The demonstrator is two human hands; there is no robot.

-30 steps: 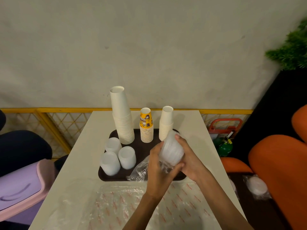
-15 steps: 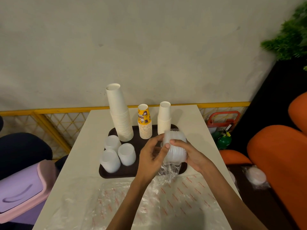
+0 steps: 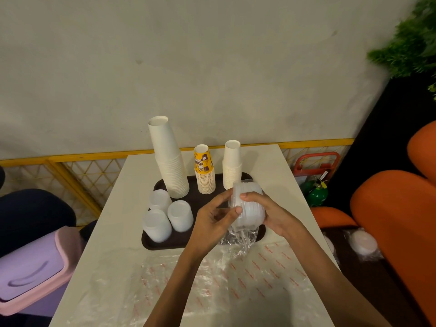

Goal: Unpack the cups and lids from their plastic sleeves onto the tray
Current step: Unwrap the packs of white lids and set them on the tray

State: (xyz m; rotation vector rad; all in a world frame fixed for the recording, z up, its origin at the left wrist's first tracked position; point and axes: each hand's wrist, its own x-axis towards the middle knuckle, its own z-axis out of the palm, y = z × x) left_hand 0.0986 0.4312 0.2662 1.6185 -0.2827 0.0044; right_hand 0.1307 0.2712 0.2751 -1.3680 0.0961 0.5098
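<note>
Change: a second ago the lid stack point(image 3: 249, 204) sat tilted above the tray's near edge, with its plastic sleeve point(image 3: 240, 239) bunched out to the left. It now lies level and further back, and the loose sleeve end hangs straight down under it.
Left hand point(image 3: 210, 223): the thumb and forefinger are curled onto the stack's left end and pinch it through the wrap. The other fingers point(image 3: 220, 210) are loosely bent and touch nothing that can be seen.
Lid stack: it lies on its side in the air above the tray's right part, between the two hands and still inside the clear sleeve.
Right hand point(image 3: 273, 214): it grasps the stack from the right, with the thumb over the top and the fingers wrapped behind it, mostly hidden.
Tray point(image 3: 151, 241): dark brown, on the tabletop point(image 3: 118, 220).
Unwrapped lid stacks point(image 3: 180, 215): three frosted stacks stand close together at the tray's left front.
Tall white cup stack point(image 3: 169, 161): upright at the back left of the tray.
Yellow printed cup stack point(image 3: 204, 171): just to the right of the tall white stack.
Short white cup stack point(image 3: 232, 166): the rightmost of the three, behind the held lids.
Flat printed plastic point(image 3: 236, 279): spread on the tabletop in front of the tray.
</note>
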